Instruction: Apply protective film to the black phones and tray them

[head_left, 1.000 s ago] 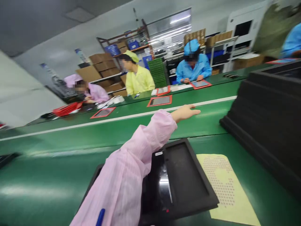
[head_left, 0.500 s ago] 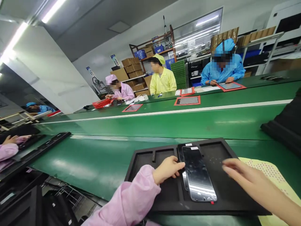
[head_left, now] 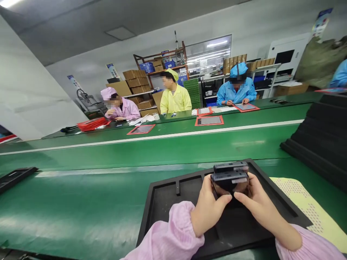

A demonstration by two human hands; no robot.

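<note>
Two dark phone screens (head_left: 230, 176), one behind the other, are held up edge-on above a black foam tray (head_left: 187, 206). My left hand (head_left: 210, 207) grips their left side, with the thumb on the near face. On the right side my right hand (head_left: 258, 202) grips them the same way, and the two thumb tips almost meet. Behind the screens my other fingers are mostly hidden. The tray's shallow compartments lie beneath both hands.
A yellow sheet with red dots (head_left: 306, 202) lies right of the tray. Black stacked trays (head_left: 322, 133) stand at the far right. Across the green conveyor, several co-workers sit by red-framed panels (head_left: 209, 120). Another black tray (head_left: 16, 178) is at the left.
Both hands have closed on the phone screens and lifted them off the tray, tilting them upright. The right hand came in from the right. My view has turned right.
</note>
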